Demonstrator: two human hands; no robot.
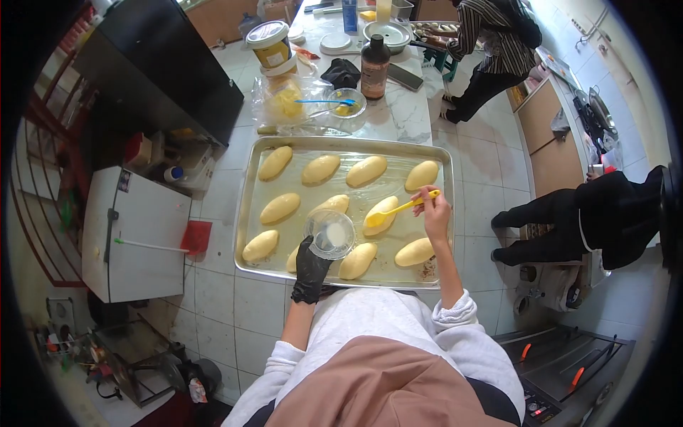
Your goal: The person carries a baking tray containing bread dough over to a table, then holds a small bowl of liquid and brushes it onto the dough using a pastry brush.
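Observation:
My left hand (311,272), in a black glove, grips a clear plastic bowl (330,234) with a little pale liquid at its bottom. The bowl hangs over the tray and hides parts of two dough pieces. Bare, my right hand (435,211) pinches the handle of a yellow pastry brush (403,208). The head of the brush rests on an oval dough piece (380,216) right of the bowl. Several similar dough pieces, such as one at the top (366,171), lie in rows on the metal baking tray (348,141).
Beyond the tray, a marble table (403,119) carries a brown bottle (375,67), a tub (270,44), a plastic bag (286,99) and a small bowl with a blue brush (324,101). Two people in dark clothes stand at right. A white chest (135,235) stands left.

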